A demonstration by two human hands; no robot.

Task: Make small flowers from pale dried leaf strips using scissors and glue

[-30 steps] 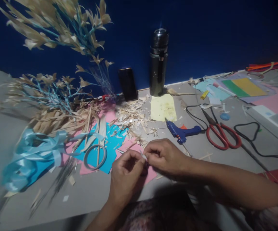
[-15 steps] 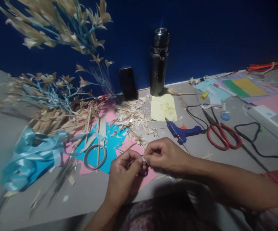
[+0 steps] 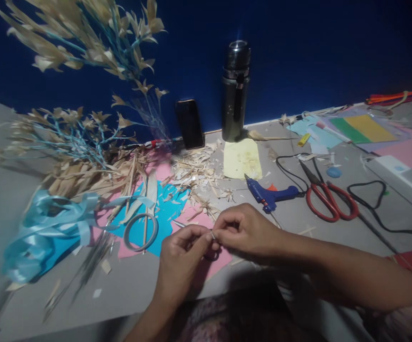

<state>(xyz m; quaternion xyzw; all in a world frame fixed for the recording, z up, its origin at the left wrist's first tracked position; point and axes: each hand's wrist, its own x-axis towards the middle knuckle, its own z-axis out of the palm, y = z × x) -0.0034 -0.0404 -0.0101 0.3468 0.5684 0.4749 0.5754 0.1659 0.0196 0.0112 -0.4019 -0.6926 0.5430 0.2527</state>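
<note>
The left hand (image 3: 187, 247) and the right hand (image 3: 236, 228) meet at the near middle of the table (image 3: 127, 294), over pink paper (image 3: 222, 263). Between their fingertips is a small pale piece (image 3: 213, 235); thumb and forefinger of each hand are closed on it, and what it is cannot be told. The other fingers curl in.

To the left, a tape roll (image 3: 140, 232) lies on blue paper (image 3: 166, 204), with ribbon (image 3: 59, 213) farther left. Beyond the hands are dry scraps (image 3: 196, 171) and a yellow sheet (image 3: 242, 159). Just near of the sheet lies a glue gun (image 3: 272, 194), and to its right scissors (image 3: 330, 202) with red handles. At the far side, a phone (image 3: 190, 124) leans against the blue wall (image 3: 298, 57) and a flask (image 3: 234, 95) stands upright. Pale flowers (image 3: 99, 52) on blue stems rise at the far left.
</note>
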